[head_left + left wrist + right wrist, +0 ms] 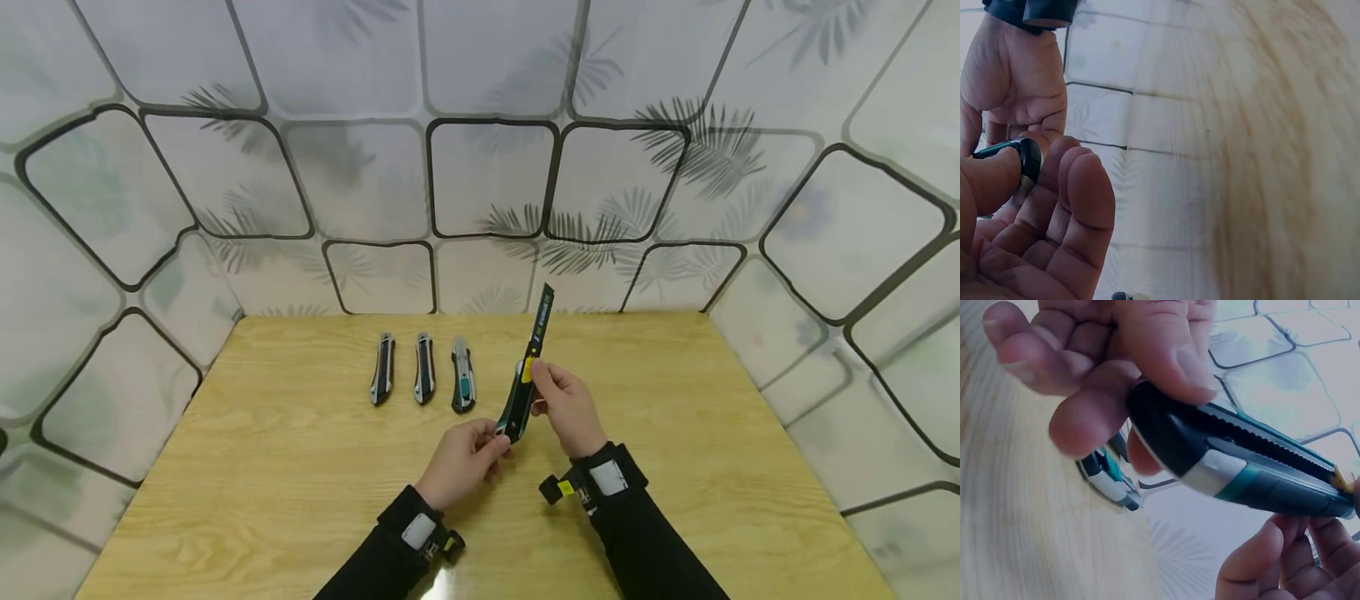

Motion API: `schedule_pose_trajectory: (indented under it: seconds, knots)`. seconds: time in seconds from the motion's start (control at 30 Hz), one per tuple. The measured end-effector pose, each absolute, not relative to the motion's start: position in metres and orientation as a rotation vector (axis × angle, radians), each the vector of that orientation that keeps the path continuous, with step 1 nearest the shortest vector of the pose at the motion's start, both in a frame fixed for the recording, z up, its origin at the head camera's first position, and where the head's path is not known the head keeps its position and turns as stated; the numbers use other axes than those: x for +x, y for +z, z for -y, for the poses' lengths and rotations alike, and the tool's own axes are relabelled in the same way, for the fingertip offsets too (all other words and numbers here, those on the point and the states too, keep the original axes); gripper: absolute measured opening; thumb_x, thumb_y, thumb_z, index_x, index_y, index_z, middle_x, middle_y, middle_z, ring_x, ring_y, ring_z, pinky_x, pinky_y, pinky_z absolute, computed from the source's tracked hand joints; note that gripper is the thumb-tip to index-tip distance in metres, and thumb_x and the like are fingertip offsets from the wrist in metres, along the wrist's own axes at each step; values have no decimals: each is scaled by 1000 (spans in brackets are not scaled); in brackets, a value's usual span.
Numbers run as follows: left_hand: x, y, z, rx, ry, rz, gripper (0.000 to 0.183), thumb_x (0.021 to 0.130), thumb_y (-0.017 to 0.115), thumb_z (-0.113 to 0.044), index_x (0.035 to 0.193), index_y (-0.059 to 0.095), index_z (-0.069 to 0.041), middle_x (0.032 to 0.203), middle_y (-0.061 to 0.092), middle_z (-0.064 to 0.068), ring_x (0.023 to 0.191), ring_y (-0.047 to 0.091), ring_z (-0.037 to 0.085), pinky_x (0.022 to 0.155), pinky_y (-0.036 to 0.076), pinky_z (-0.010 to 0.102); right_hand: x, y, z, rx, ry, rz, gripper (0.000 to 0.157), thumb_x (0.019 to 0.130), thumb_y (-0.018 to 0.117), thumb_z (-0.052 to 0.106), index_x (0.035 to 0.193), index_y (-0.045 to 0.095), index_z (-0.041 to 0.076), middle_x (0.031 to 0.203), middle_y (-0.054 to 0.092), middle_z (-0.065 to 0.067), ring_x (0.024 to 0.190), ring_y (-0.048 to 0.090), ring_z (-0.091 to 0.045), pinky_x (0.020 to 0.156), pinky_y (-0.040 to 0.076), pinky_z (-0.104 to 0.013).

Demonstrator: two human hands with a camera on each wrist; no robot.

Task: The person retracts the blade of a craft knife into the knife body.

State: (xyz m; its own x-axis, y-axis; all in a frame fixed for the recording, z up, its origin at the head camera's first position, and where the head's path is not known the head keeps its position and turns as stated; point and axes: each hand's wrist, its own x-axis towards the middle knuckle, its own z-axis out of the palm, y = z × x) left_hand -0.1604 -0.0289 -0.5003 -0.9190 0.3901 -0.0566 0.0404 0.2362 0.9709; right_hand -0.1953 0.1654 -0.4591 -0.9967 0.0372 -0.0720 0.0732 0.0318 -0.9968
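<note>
Both hands hold one snap-off utility knife [516, 406], black with teal and silver trim, tilted up over the table. Its butt end is pinched between thumb and fingers of my left hand [463, 460]. My right hand [570, 410] grips it higher up, thumb at the yellow slider [527, 370]. A long dark strip [542, 317] with printed marks extends from the knife's front end. In the right wrist view, a toothed slot [1254, 437] runs along the knife. The left wrist view shows only the knife's rounded end [1030, 159], the rest hidden by fingers.
Left of the held knife, three more utility knives lie in a row on the wooden table [300, 483]: one with a teal slider [463, 375], a grey-and-black one [424, 369] and another like it [382, 369]. A patterned curtain [487, 183] stands behind the table.
</note>
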Motion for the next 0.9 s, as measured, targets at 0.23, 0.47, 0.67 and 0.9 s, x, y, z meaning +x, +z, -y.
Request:
schedule_pose_trajectory:
  seconds: [0.23,0.47,0.67,0.9]
  knots:
    - [-160,-500,26,421,1699,-2282,18,108,66,-18,103,73,-2,84,74,18,65,65,15,56,50,22,-196,-459,-163,180,-2150,-2333,43,109,62,43,111,78,2,82,66,2,81,60,-18,71,51,-31]
    - [-154,-506,24,445,1664,-2313,16,107,66,-14,100,74,-2,77,72,9,60,60,7,54,47,20,-194,-458,-159,162,-2117,-2254,35,110,61,36,103,78,7,87,64,2,83,61,-19,78,48,-38]
    - [-153,-505,26,440,1694,-2408,17,108,65,-15,98,75,-5,81,75,9,63,62,6,57,50,21,-192,-462,-154,153,-2118,-2148,23,106,63,24,113,74,5,92,67,1,87,61,-19,78,45,-36]
    - [-156,-501,32,318,1822,-2350,18,108,65,-14,100,71,1,83,76,17,64,64,12,56,54,23,-183,-479,-139,77,-2033,-2064,22,104,63,16,123,69,5,93,68,4,87,58,-18,74,44,-30]
